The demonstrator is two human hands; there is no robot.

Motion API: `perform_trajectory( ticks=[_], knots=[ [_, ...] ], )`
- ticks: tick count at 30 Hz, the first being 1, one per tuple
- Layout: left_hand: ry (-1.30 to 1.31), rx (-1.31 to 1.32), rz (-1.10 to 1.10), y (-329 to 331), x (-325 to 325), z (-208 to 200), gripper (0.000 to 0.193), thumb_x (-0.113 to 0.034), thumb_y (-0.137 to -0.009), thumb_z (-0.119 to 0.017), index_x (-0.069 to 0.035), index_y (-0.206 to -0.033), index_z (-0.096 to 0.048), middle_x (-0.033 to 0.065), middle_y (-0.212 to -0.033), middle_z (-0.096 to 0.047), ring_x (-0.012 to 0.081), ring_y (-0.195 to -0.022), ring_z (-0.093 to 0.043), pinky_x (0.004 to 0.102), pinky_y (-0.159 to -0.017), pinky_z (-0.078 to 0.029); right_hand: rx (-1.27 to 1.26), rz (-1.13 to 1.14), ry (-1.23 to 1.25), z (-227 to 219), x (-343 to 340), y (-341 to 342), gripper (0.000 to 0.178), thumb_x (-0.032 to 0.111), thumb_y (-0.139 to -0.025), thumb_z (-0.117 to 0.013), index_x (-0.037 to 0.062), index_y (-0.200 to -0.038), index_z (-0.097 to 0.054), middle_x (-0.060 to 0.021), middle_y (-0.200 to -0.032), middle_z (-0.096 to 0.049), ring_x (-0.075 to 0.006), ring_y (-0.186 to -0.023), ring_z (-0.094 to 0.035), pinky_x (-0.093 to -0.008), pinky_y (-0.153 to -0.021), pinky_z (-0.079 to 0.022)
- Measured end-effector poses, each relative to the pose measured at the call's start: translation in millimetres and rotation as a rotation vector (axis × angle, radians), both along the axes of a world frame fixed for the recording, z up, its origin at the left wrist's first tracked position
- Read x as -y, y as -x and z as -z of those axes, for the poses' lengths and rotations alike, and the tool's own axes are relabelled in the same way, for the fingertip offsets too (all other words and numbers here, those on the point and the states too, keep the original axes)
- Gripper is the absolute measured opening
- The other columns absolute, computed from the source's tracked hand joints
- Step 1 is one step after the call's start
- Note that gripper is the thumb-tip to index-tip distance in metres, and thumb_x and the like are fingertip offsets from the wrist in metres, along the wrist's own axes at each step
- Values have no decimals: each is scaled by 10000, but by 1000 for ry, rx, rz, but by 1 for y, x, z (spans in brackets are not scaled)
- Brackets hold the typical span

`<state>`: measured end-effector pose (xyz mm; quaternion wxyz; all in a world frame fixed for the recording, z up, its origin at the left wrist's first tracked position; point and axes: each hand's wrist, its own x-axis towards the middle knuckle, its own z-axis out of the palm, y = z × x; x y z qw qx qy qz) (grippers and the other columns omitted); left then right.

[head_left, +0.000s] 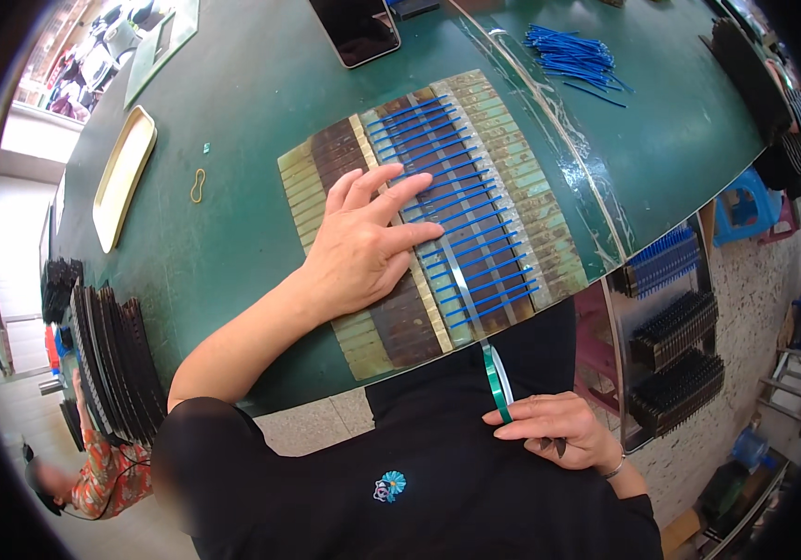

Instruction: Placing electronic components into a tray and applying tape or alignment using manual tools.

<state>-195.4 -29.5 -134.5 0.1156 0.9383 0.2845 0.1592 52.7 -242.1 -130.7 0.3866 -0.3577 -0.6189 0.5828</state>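
A grooved board (536,177) lies near the table's front edge, with a row of short blue wires (475,227) set across it side by side. My left hand (358,233) rests on the board, its fingers spread, the fingertips pressing on the wires. From under those fingertips a strip of clear-looking tape (457,273) runs over the wires toward me. It leads off the board's near edge to a narrow green tape roll (496,385). Below the table edge, my right hand (559,429) grips that roll between thumb and fingers. Small dark pieces (555,446) show at its fingers.
Loose blue wires (573,54) are piled at the far right. A phone (356,28) lies at the back; a cream tray (125,177) and a rubber band (198,185) are left. Stacked black boards (116,359) stand lower left, and a rack (671,336) stands right.
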Motion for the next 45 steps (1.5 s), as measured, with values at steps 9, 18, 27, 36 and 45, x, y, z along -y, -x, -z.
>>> perform_trajectory(
  ticks=[9, 18, 27, 36, 45],
  knots=[
    [-6, -34, -34, 0, 13, -3, 325, -60, -734, -637, -178, -1021, -733, 108, -1361, -519, 349, -1312, -396, 518, -1080, -278, 12, -25, 17, 0, -1, -4, 524, -129, -648, -634, 60, -1132, -706, -135, -1166, -683, -260, -938, -690, -312, -761, -558],
    [30, -37, -14, -5, 26, -4, 326, -71, -728, -647, -183, -1022, -732, 100, -1380, -499, 349, -1311, -393, 522, -1076, -279, -10, -31, 8, 7, 2, -3, 533, -127, -638, -629, 64, -1129, -708, -135, -1189, -674, -266, -923, -686, -317, -763, -546],
    [45, -60, 2, -7, 42, -4, 340, -80, -720, -649, -186, -1032, -733, 113, -1394, -485, 351, -1319, -385, 531, -1077, -274, -6, -58, 74, 5, 1, -4, 353, -69, -750, -620, 32, -1073, -719, -168, -1174, -675, -299, -987, -684, -364, -868, -524],
    [90, -80, -23, -9, 55, -9, 434, -29, -688, -592, -192, -1064, -735, 124, -1415, -481, 370, -1336, -361, 518, -1098, -257, 5, -43, 80, 7, 5, -7, 348, -63, -751, -621, 33, -1070, -719, -173, -1193, -664, -307, -1010, -674, -363, -876, -518],
    [101, -105, -24, -13, 67, -11, 456, -42, -665, -593, -196, -1071, -731, 122, -1434, -461, 374, -1349, -341, 525, -1105, -240, -2, -26, -23, 14, 4, -8, 527, -115, -657, -628, 75, -1143, -703, -152, -1244, -641, -276, -985, -667, -346, -841, -522]
  ],
)
